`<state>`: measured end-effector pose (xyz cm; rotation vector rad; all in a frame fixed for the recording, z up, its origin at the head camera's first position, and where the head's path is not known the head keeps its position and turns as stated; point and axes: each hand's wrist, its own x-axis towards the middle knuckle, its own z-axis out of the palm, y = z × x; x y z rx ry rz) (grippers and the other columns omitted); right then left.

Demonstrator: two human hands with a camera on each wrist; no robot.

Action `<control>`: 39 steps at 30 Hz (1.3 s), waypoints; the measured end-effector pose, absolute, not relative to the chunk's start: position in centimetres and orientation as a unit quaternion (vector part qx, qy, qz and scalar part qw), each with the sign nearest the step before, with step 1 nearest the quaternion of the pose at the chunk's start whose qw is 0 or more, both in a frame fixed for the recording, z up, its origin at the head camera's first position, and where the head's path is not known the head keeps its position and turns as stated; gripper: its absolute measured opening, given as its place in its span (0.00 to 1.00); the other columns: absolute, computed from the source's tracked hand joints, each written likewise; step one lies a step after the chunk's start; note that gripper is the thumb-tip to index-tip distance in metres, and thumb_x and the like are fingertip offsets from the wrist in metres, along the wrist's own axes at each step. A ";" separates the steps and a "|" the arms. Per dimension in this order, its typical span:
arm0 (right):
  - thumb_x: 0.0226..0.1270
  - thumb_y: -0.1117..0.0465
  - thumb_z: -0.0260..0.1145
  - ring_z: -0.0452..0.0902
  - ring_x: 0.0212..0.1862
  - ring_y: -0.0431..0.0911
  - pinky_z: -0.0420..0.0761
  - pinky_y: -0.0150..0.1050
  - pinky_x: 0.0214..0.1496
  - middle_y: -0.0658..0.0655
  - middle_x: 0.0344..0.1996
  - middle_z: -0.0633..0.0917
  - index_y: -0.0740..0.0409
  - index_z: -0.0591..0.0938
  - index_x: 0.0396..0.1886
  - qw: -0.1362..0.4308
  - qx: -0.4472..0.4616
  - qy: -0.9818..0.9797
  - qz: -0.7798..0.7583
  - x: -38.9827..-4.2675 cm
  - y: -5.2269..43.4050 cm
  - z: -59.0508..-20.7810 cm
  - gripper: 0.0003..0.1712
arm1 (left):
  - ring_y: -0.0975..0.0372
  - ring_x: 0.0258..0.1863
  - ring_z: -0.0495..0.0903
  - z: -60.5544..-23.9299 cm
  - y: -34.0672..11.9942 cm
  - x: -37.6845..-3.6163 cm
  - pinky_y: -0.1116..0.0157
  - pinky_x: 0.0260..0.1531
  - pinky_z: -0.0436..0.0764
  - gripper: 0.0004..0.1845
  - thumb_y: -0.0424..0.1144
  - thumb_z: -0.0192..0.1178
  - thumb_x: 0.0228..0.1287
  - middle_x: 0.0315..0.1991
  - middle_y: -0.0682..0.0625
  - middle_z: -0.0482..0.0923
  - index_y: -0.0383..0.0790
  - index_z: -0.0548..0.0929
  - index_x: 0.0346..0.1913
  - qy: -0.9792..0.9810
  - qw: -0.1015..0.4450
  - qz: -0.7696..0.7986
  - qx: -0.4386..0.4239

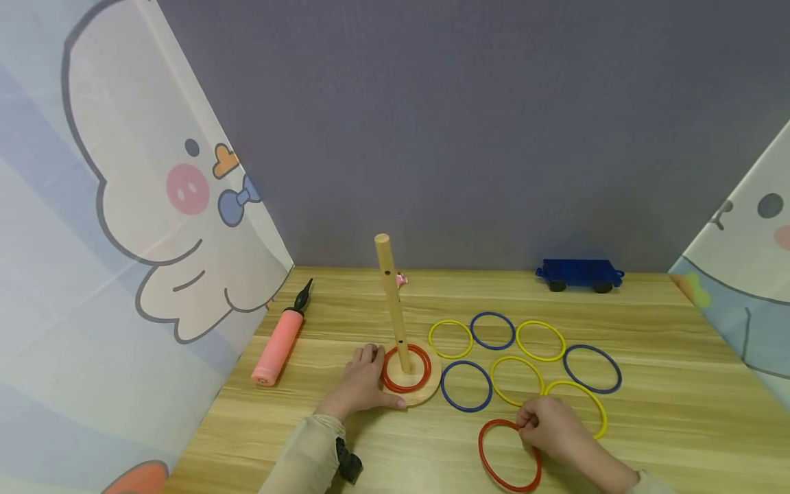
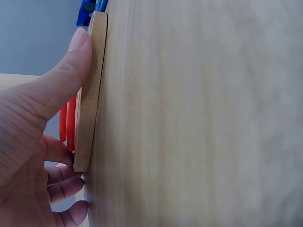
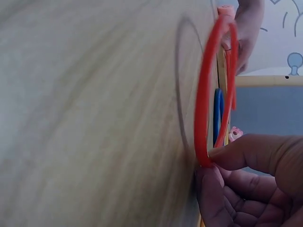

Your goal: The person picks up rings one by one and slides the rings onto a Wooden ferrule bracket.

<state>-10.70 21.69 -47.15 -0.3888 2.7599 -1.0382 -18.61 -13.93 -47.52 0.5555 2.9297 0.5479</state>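
1. The peg (image 1: 393, 302) stands upright on its round base (image 1: 426, 391) on the table (image 1: 679, 412). Red rings (image 1: 405, 368) already lie around the peg on the base; from the left wrist view I count 2, but they overlap, so I am not sure.

2. The left hand (image 1: 361, 384) rests at the left edge of the base. Its thumb (image 2: 71, 71) presses flat against the rim and the fingers are only loosely bent, so it steadies the base and does not grip it.

3. The right hand (image 1: 546, 425) pinches 1 more red ring (image 1: 509, 456) between thumb and fingertips at its upper right part. In the right wrist view this ring is tilted, with the held side off the wood. It is in front of the base and to its right, well apart from the peg.

4. I judge that the work is at an early part: the red rings are on the peg, the third one is just being picked up.

5. Still on the table are 4 yellow rings (image 1: 540, 340) and 3 blue rings (image 1: 492, 331), all lying flat to the right of the peg, untouched.

6. A pink pump (image 1: 278, 346) and a blue toy car (image 1: 579, 274) lie aside and take no part.
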 end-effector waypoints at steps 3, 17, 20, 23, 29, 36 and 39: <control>0.45 0.70 0.70 0.70 0.25 0.33 0.73 0.31 0.27 0.45 0.21 0.80 0.54 0.83 0.23 0.094 -0.144 0.916 -0.362 -10.9 21.9 -47.1 0.07 | 0.44 0.64 0.57 -47.6 -14.0 -18.6 0.44 0.59 0.64 0.67 0.70 0.73 0.36 0.65 0.35 0.60 0.26 0.60 0.72 0.965 0.055 0.179 0.185; 0.58 0.71 0.66 0.77 0.25 0.42 0.79 0.36 0.25 0.55 0.25 0.83 0.69 0.84 0.33 0.176 -0.150 0.834 -0.501 -12.3 22.1 -45.2 0.04 | 0.44 0.65 0.57 -47.7 -14.0 -18.6 0.42 0.59 0.64 0.67 0.71 0.72 0.37 0.66 0.35 0.60 0.26 0.59 0.72 0.965 0.054 0.177 0.188; 0.60 0.71 0.65 0.78 0.26 0.44 0.80 0.37 0.27 0.57 0.26 0.83 0.72 0.83 0.34 0.191 -0.145 0.814 -0.530 -12.6 22.0 -44.7 0.06 | 0.44 0.65 0.57 -47.7 -14.0 -18.6 0.43 0.59 0.64 0.67 0.71 0.72 0.37 0.66 0.35 0.60 0.27 0.60 0.72 0.965 0.053 0.177 0.187; 0.62 0.70 0.64 0.80 0.29 0.46 0.82 0.39 0.31 0.58 0.27 0.83 0.75 0.82 0.37 0.214 -0.130 0.790 -0.560 -12.9 21.7 -44.0 0.09 | 0.44 0.65 0.57 -47.7 -14.0 -18.6 0.43 0.59 0.64 0.67 0.71 0.72 0.37 0.66 0.35 0.60 0.27 0.60 0.72 0.965 0.054 0.176 0.186; 0.65 0.67 0.64 0.82 0.34 0.49 0.83 0.46 0.38 0.59 0.31 0.84 0.77 0.80 0.41 0.235 -0.117 0.761 -0.593 -13.4 21.0 -42.8 0.13 | 0.44 0.65 0.57 -47.6 -14.0 -18.6 0.43 0.58 0.64 0.67 0.71 0.72 0.37 0.66 0.36 0.60 0.26 0.60 0.72 0.965 0.052 0.176 0.186; 0.65 0.67 0.65 0.83 0.33 0.50 0.83 0.45 0.38 0.57 0.29 0.84 0.75 0.80 0.39 0.231 -0.127 0.747 -0.610 -13.9 20.2 -41.5 0.11 | 0.44 0.64 0.58 -47.6 -14.0 -18.5 0.43 0.58 0.65 0.66 0.70 0.72 0.37 0.65 0.36 0.60 0.26 0.60 0.72 0.965 0.049 0.175 0.188; 0.66 0.66 0.66 0.83 0.34 0.51 0.83 0.45 0.38 0.59 0.30 0.84 0.75 0.80 0.39 0.228 -0.125 0.740 -0.621 -14.1 19.9 -40.9 0.12 | 0.44 0.64 0.58 -47.6 -14.0 -18.5 0.43 0.58 0.65 0.66 0.70 0.72 0.37 0.65 0.36 0.61 0.26 0.60 0.72 0.965 0.049 0.176 0.188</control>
